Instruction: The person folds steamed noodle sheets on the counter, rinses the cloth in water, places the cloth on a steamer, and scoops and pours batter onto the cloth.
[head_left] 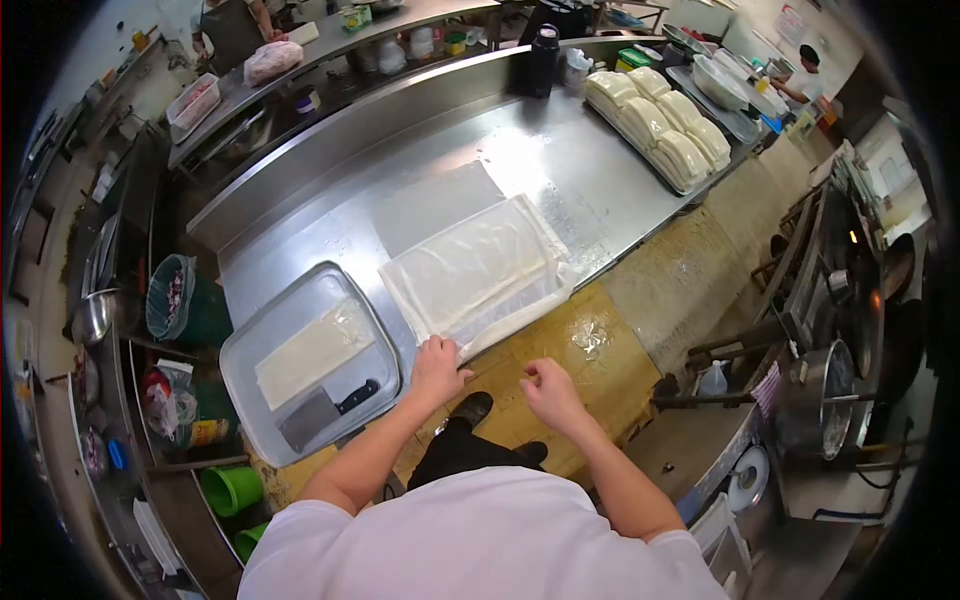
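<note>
A flat stack of pale sheets (pixel 480 262) under thin clear plastic film (pixel 550 290) lies on the steel worktop, its near edge at the table's rim. At the stack's near left corner, my left hand (pixel 437 372) has its fingers closed on the edge of the film. My right hand (pixel 555 397) hovers to the right, off the table's edge, fingers curled, with nothing visible in them. To the left is a grey plastic tray (pixel 236 350) holding a pale slab (pixel 315 355) and a cleaver (pixel 308 418) with a black handle.
Plastic-wrapped pale bundles (pixel 662 125) fill the worktop's (pixel 350 170) far right end, near a black flask (pixel 543 60). Green bins (pixel 230 490) stand at lower left. A large metal pot (pixel 820 400) sits at right. Another person (pixel 800 80) is at the far right.
</note>
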